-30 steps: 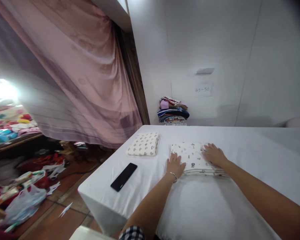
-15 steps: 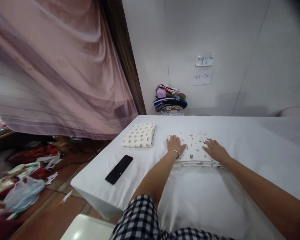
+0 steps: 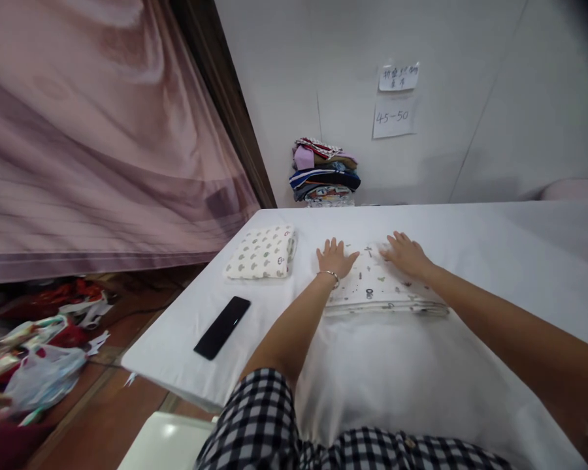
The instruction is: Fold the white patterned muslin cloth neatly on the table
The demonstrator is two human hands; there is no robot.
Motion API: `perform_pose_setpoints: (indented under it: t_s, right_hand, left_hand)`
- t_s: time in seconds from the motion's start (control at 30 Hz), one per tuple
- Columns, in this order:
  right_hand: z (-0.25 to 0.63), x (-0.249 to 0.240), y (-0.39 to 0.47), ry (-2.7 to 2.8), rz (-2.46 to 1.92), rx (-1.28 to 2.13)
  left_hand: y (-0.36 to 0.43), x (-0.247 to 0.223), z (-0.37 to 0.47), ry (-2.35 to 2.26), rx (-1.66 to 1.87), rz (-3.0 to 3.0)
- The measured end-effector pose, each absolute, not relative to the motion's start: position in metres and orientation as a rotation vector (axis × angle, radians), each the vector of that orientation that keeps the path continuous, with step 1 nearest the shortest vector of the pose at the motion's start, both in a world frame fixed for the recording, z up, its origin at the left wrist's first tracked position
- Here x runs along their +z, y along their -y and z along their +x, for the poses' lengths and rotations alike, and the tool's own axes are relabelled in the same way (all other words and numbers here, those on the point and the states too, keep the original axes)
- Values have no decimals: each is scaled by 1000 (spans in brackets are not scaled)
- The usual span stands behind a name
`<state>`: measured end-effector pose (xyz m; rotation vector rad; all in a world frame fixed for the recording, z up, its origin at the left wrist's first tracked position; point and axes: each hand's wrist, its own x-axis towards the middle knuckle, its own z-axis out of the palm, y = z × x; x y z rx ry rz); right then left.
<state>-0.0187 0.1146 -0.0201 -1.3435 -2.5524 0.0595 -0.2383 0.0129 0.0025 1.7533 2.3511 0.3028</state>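
Note:
A folded white cloth with small dark and green prints lies flat on the white-covered table. My left hand rests on its far left corner, fingers spread, a silver bracelet at the wrist. On the far right part of the cloth is my right hand, palm down, fingers apart and slightly blurred. Neither hand grips anything. Left of them lies a second folded cloth, cream with grey-green prints.
A black phone lies near the table's left edge. Behind the table is a stack of folded fabrics. A pink curtain hangs at left, above bags on the floor. A pale stool stands below.
The view has tilted down and shifted slightly. My right hand has moved toward the far edge of the printed cloth; my left hand has slid a little toward that edge too.

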Motion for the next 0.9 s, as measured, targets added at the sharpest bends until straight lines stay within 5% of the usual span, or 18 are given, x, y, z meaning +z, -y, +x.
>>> perform_pose_setpoints:
  t_s: [0.27,0.53,0.9]
  right_hand:
    - [-17,-42,-126,2587,-1481,281]
    - [17,-22,-113,2144,-1531,745]
    - [99,-33,-32,1479,-1506,1201]
  left_hand:
    - [-15,-30,-254,-2377,256,1705]
    - [-9,-8,-257,-2362,320,1626]
    - [74,-3,-187,-1918,200,2393]
